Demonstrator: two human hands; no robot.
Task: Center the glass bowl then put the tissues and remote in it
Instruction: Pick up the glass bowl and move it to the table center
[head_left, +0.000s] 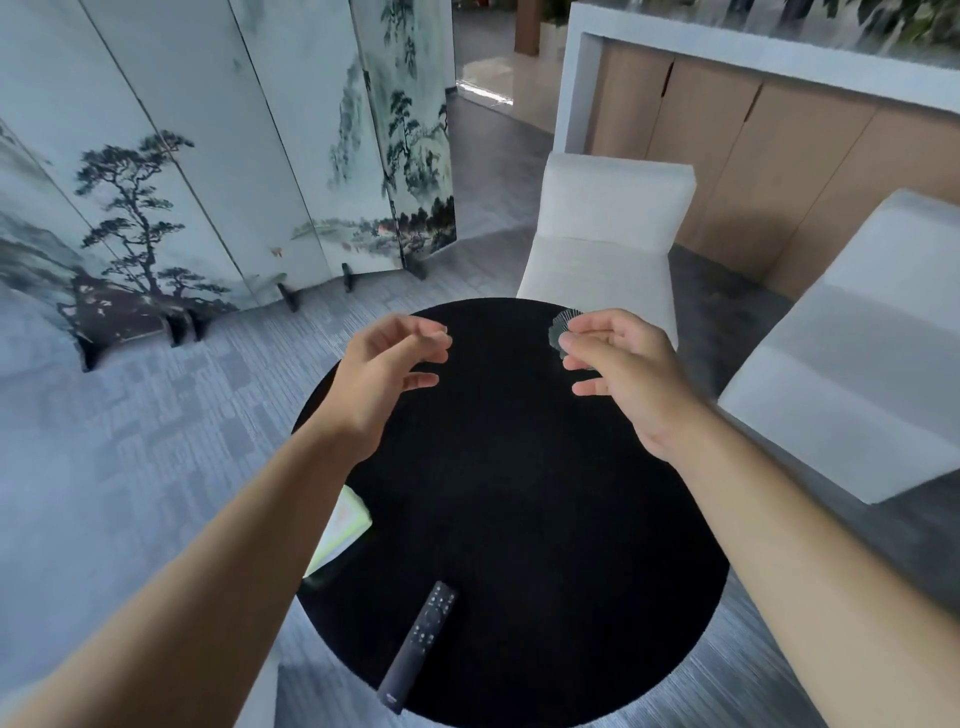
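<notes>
**Coach:** Reaching for the far edge of the round black table (509, 519), you have both hands out over it. Your right hand (618, 364) is at the small ribbed clear glass bowl (563, 325), fingers curled around its near rim; whether they actually pinch it I cannot tell. Your left hand (389, 364) is empty, fingers half-curled and spread, hovering well apart from the bowl.

**Operator:** So how do I handle the centring?

**Coach:** The bowl sits at the table's far right edge, close to the white cushioned chair (608, 234). I'd bring your left hand across to cup the other side, then slide or lift it toward you with both hands. Glass on a dark top near an edge could tip off, so draw it inward first, not sideways.

**Operator:** Anything in it?

**Coach:** As far as I can see, nothing; most of it is hidden behind your fingers. It looks small, so the fit may be tight.

**Operator:** And the other things?

**Coach:** The slim black remote control (418, 644) lies at the near edge, pointing away from you. The pale green-and-white tissue packet (345, 525) lies at the left edge, partly under your left forearm. Both are on the table, neither in the bowl.
</notes>
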